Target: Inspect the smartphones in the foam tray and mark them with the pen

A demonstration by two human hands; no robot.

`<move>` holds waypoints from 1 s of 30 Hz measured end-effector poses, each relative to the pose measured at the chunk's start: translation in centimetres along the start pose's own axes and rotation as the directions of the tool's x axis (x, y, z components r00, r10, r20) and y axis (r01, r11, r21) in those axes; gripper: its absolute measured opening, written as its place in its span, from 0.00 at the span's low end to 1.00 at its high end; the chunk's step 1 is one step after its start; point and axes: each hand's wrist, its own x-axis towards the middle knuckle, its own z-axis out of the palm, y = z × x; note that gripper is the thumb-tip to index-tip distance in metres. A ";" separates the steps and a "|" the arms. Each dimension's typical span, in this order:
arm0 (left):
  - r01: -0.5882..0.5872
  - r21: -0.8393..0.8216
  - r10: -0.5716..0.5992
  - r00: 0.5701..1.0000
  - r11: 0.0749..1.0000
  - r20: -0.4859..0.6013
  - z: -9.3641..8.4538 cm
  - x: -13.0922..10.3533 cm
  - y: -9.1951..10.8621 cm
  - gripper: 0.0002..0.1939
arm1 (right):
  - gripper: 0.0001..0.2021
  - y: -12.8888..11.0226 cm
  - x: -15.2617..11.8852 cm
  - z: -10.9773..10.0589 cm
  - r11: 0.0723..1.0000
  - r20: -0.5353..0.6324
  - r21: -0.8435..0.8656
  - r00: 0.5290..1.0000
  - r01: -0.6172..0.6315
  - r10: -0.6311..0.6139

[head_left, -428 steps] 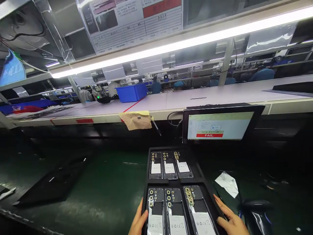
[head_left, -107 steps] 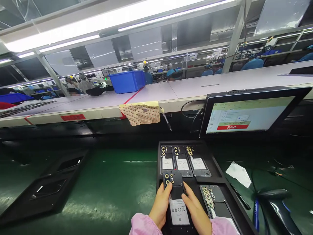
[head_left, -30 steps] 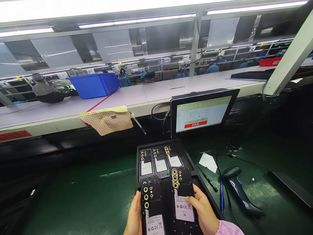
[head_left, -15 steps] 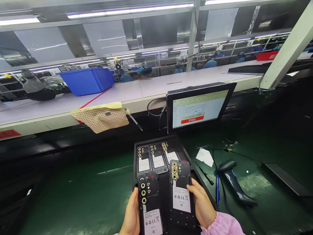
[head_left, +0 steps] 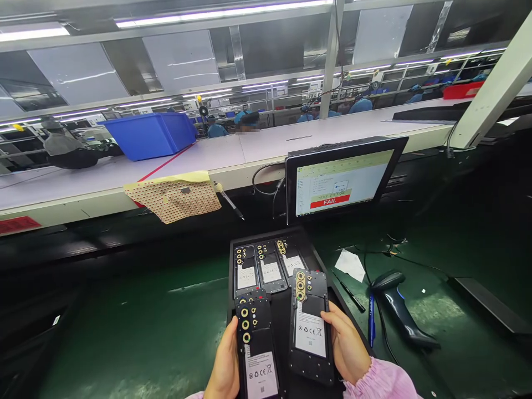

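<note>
Phones (head_left: 310, 332) up from the tray (head_left: 284, 332), in the pinch of left fingers (head_left: 230, 337) and right fingers (head_left: 337, 322); three others (head_left: 271, 272) inside.

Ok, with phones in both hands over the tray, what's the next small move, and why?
Probably bring the right phone in the right hand over to the left phone in the left hand: another phone peeks out behind the left one, seemingly stacked, while the right one is held apart.

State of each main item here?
Black flat-screen monitor: on, red FAIL banner showing
Black rectangular tray: partly filled
Two black rectangular phone bodies: overlapping in left grip
Another black phone body, white-labelled: held in right grip
Black plastic handheld scanner: lying down, unheld
</note>
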 end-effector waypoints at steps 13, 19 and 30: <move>0.062 -0.046 -0.059 0.996 0.997 0.067 0.3 -0.3 0.2 0.16 | 0.12 -0.1 0.0 -0.1 1.000 -0.035 0.003 0.999 0.006 -0.005; 0.020 0.058 -0.022 0.999 0.998 0.032 0.1 -0.2 0.1 0.17 | 0.13 -0.1 -0.2 0.0 0.999 0.004 -0.014 0.999 -0.036 0.036; -0.227 0.646 0.263 0.964 0.729 0.042 -1.0 0.6 -1.4 0.32 | 0.24 0.6 -0.2 -0.4 0.965 0.110 -0.194 0.981 0.176 -0.157</move>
